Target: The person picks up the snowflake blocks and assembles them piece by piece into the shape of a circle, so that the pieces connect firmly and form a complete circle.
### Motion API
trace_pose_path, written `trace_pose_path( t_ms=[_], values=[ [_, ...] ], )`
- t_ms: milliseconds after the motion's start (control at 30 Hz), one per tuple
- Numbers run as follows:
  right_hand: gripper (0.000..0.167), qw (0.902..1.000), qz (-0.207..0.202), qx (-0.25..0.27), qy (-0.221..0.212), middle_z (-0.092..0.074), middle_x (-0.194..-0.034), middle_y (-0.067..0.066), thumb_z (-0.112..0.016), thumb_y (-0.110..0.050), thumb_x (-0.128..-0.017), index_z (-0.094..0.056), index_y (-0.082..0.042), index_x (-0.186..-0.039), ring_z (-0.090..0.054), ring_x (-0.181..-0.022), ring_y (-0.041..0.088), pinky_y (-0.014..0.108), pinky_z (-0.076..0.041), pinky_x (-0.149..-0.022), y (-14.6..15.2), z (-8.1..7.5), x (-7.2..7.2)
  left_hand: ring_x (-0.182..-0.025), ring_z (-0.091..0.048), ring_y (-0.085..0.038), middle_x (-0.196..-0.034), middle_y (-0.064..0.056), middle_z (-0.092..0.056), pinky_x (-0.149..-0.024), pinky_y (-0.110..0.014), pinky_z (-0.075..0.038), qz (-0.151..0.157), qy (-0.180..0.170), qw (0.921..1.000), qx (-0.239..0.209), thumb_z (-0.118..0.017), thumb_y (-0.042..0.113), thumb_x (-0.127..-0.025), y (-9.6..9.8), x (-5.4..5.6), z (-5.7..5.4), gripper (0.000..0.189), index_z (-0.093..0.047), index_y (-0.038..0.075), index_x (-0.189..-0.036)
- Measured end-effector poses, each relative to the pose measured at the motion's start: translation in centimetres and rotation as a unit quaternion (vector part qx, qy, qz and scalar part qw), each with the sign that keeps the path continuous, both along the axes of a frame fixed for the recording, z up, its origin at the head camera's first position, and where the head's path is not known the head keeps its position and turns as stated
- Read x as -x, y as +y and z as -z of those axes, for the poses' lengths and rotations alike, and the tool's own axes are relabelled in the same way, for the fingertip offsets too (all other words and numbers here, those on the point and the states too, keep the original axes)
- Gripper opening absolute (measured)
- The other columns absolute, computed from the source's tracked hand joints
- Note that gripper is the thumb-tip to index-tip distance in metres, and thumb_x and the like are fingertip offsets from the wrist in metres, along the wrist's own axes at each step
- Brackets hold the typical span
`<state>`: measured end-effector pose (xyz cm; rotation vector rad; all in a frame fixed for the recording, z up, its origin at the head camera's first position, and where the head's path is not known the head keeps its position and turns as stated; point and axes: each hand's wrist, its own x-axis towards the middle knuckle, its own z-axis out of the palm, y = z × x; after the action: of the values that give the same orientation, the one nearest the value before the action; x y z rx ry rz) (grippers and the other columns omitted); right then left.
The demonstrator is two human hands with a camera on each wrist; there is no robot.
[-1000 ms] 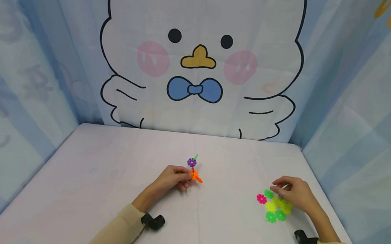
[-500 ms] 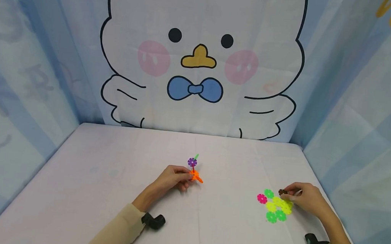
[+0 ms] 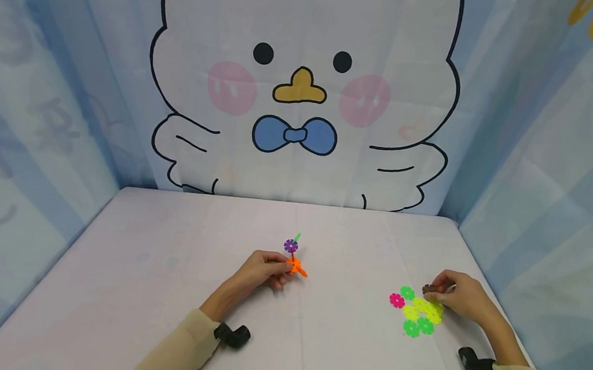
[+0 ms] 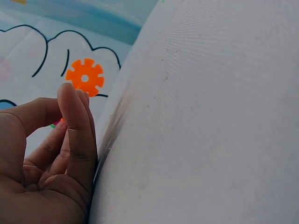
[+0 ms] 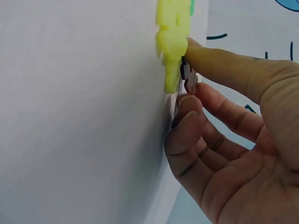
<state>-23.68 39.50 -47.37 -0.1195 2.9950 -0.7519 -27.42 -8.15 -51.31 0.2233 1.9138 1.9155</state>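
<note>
My left hand (image 3: 265, 268) pinches an orange notched snowflake disc (image 4: 95, 72), the lower part of a small joined build. Above it, a purple disc (image 3: 290, 245) stands on a thin red piece, seen edge-on, with a green piece (image 3: 297, 237) at the top. Over at the right, my right hand (image 3: 459, 293) pinches a brown snowflake disc (image 5: 190, 79) between thumb and fingers, just beside the loose pile. Yellow discs (image 5: 173, 30) lie right by the thumb in the right wrist view. The fingers partly hide the brown disc.
Around the pile lie green discs (image 3: 411, 329) and a pink disc (image 3: 396, 300), flat on the white table (image 3: 166, 244). A printed cloth (image 3: 297, 173) hangs behind the table's far edge, and patterned curtains (image 3: 563, 188) flank both sides.
A second ago the right hand hovered over the pile with no brown disc showing; it shifted right, and the brown disc now shows in its fingers. The left hand stayed still.
</note>
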Motion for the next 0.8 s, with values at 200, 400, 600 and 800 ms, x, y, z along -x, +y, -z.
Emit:
trace_pose_path(
  t_ms=[200, 400, 600, 800],
  values=[
    [0.027, 1.0000, -0.004, 0.008, -0.002, -0.069, -0.087, 0.006, -0.086, -0.020, -0.088, -0.070, -0.003, -0.101, -0.059, -0.077, 0.019, 0.026, -0.050, -0.062, -0.5, -0.4, 0.1, -0.062, -0.063, -0.007, -0.082, -0.002, -0.075, -0.063, -0.019, -0.060, 0.001, 0.001, 1.0000, 0.002, -0.070, 0.012, -0.101, -0.1, -0.1, 0.0, 0.031, -0.068, -0.009, -0.123],
    [0.022, 0.9977, -0.010, 0.067, -0.010, -0.077, -0.085, 0.010, -0.080, -0.014, -0.095, -0.072, 0.003, -0.105, -0.069, -0.067, 0.019, 0.026, -0.059, -0.059, -2.0, -1.0, 0.5, -0.062, -0.063, -0.007, -0.082, -0.002, -0.075, -0.063, -0.020, -0.060, 0.000, 0.003, 1.0000, 0.003, -0.070, 0.012, -0.101, -0.1, -0.1, 0.0, 0.031, -0.068, -0.010, -0.123],
    [0.025, 0.9867, -0.033, 0.154, -0.041, -0.079, -0.084, 0.011, -0.078, -0.014, -0.096, -0.072, 0.007, -0.108, -0.076, -0.068, 0.020, 0.027, -0.065, -0.065, -5.5, -0.8, 1.2, -0.061, -0.063, -0.007, -0.083, -0.002, -0.075, -0.063, -0.020, -0.060, 0.005, 0.006, 1.0000, 0.003, -0.070, 0.013, -0.102, -0.2, 0.1, -0.1, 0.031, -0.068, -0.009, -0.123],
    [0.027, 0.9581, -0.078, 0.257, -0.098, -0.079, -0.089, 0.017, -0.077, -0.012, -0.098, -0.069, 0.011, -0.111, -0.078, -0.071, 0.021, 0.031, -0.067, -0.070, -9.7, -0.2, 2.2, -0.061, -0.063, -0.006, -0.084, -0.002, -0.075, -0.063, -0.020, -0.060, 0.007, 0.002, 1.0000, -0.004, -0.070, 0.012, -0.102, -0.1, 0.1, 0.1, 0.030, -0.068, -0.010, -0.123]
  ],
)
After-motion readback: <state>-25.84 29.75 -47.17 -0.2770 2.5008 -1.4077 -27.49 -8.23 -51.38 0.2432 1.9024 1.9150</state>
